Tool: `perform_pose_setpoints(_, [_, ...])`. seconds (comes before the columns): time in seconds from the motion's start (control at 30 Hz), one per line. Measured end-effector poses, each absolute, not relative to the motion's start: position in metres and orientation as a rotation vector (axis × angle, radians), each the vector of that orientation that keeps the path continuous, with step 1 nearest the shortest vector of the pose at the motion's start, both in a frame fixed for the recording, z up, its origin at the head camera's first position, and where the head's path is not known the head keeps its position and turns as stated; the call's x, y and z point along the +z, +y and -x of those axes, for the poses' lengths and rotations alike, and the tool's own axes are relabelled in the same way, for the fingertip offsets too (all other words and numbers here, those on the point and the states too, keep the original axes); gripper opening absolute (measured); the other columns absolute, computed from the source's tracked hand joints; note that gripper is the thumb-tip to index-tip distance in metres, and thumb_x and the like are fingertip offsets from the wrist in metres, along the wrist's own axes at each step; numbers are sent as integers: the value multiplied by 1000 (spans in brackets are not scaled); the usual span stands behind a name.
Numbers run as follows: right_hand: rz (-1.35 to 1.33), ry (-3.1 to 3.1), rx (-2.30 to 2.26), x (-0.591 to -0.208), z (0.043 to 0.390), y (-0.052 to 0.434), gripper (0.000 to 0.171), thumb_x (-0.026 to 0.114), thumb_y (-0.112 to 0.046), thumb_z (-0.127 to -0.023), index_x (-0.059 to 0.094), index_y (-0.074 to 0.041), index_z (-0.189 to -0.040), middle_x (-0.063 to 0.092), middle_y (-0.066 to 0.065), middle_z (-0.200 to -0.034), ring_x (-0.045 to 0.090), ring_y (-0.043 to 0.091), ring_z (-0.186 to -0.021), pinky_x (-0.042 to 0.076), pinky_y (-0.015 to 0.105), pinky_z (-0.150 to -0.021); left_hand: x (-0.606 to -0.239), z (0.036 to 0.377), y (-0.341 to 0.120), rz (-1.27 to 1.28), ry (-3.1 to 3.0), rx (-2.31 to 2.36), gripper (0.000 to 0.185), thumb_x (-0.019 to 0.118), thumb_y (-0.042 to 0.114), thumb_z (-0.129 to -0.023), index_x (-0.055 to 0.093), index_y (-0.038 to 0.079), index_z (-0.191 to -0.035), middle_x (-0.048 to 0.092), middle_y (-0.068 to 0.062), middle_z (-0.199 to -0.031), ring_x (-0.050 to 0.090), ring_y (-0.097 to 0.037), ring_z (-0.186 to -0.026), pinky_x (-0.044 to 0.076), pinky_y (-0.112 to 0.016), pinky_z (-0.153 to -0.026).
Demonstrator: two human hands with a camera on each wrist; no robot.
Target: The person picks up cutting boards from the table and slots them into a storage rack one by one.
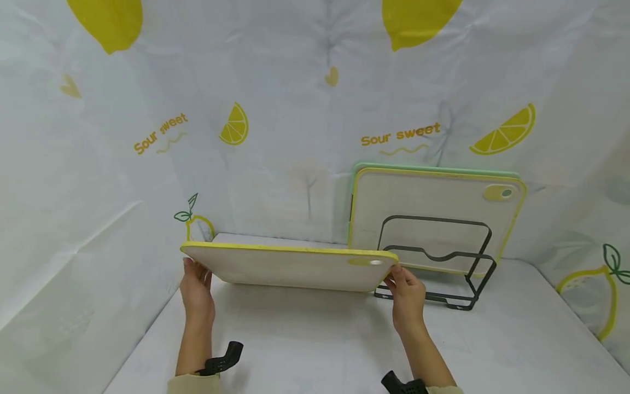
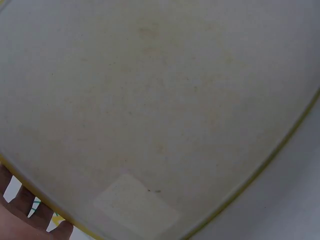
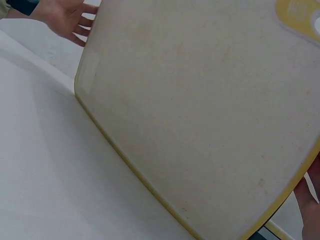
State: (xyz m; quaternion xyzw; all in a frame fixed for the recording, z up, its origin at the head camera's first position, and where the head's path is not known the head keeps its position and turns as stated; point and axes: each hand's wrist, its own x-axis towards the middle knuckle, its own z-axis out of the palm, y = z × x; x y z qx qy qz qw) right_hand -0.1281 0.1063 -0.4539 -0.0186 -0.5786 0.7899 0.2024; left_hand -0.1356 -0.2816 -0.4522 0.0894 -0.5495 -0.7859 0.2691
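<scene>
A yellow-rimmed cutting board (image 1: 295,268) with a whitish face is held up between both hands, its face seen at a steep slant. The left hand (image 1: 197,290) grips its left edge, fingertips along the yellow rim in the left wrist view. At the right edge, beside the yellow handle patch with its hole, the right hand (image 1: 407,295) holds on with thumb and fingers. A lighter rectangular patch (image 2: 137,205) shows on the board's face near the left end. The board's right end overlaps the black wire rack (image 1: 443,254) in the head view.
In the rack at the right stands another yellow-rimmed board (image 1: 428,197), with a green-rimmed board (image 1: 438,169) behind it. The white table (image 1: 315,339) lies below, backed by a lemon-printed sheet (image 1: 295,109) that also covers the sides.
</scene>
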Motion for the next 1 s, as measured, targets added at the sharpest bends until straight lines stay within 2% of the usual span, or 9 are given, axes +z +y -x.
perform_pose_setpoints(0.13, [57, -1616, 2205, -453, 128, 106, 28, 58, -32, -100, 75, -24, -79, 67, -12, -92, 61, 4, -94, 56, 18, -89, -455, 136, -284, -244, -1483, -2103, 58, 38, 53, -106, 58, 12, -142, 67, 18, -114, 55, -3, -122, 19, -50, -129])
perform_pose_setpoints(0.27, [60, -1628, 2203, -453, 128, 106, 27, 58, -33, -100, 75, -24, -79, 67, -13, -93, 61, 4, -95, 56, 17, -90, -455, 136, -286, -282, -1462, -2110, 49, 43, 50, -106, 67, 16, -131, 70, 20, -105, 58, -1, -117, 24, -48, -128])
perform_pose_setpoints(0.37, [68, -1637, 2200, -454, 128, 106, 28, 57, -33, -100, 74, -25, -79, 67, -13, -94, 61, 4, -96, 56, 17, -90, -456, 137, -287, -323, -1460, -2116, 52, 46, 51, -104, 66, 13, -134, 70, 19, -106, 58, -3, -119, 26, -47, -127])
perform_pose_setpoints(0.47, [72, -1639, 2204, -454, 128, 106, 28, 57, -32, -100, 74, -24, -79, 67, -13, -94, 61, 4, -96, 55, 17, -90, -456, 137, -289, -367, -1504, -2104, 62, 47, 54, -103, 59, 7, -141, 69, 16, -113, 55, -6, -125, 28, -47, -126])
perform_pose_setpoints(0.6, [70, -1641, 2217, -453, 125, 105, 29, 57, -31, -101, 74, -23, -79, 67, -13, -96, 61, 4, -99, 55, 16, -91, -457, 138, -294, -411, -1555, -2076, 66, 50, 55, -101, 60, 2, -139, 69, 18, -108, 57, -7, -120, 31, -48, -125])
perform_pose_setpoints(0.7, [88, -1656, 2218, -451, 123, 106, 29, 56, -32, -101, 74, -23, -80, 67, -13, -98, 60, 4, -101, 54, 15, -91, -457, 138, -295, -424, -1560, -2072, 58, 52, 55, -100, 69, 8, -129, 69, 22, -98, 58, -4, -112, 32, -49, -124])
perform_pose_setpoints(0.87, [128, -1639, 2226, -447, 123, 107, 30, 57, -36, -99, 74, -25, -78, 65, -13, -93, 58, 4, -97, 53, 14, -87, -450, 136, -293, -443, -1583, -2060, 40, 54, 56, -98, 76, 23, -103, 69, 23, -95, 60, -2, -107, 36, -50, -122])
perform_pose_setpoints(0.93, [136, -1614, 2240, -445, 124, 107, 31, 57, -38, -99, 74, -26, -76, 64, -12, -89, 58, 4, -93, 53, 15, -86, -447, 136, -293, -442, -1591, -2057, 39, 55, 56, -98, 76, 22, -102, 69, 21, -98, 60, -3, -107, 36, -49, -121])
perform_pose_setpoints(1.0, [140, -1593, 2258, -443, 124, 107, 32, 57, -38, -98, 74, -25, -75, 63, -12, -84, 58, 4, -90, 53, 16, -85, -445, 136, -293, -449, -1613, -2054, 44, 54, 56, -98, 76, 19, -110, 69, 17, -106, 59, -3, -110, 37, -48, -121])
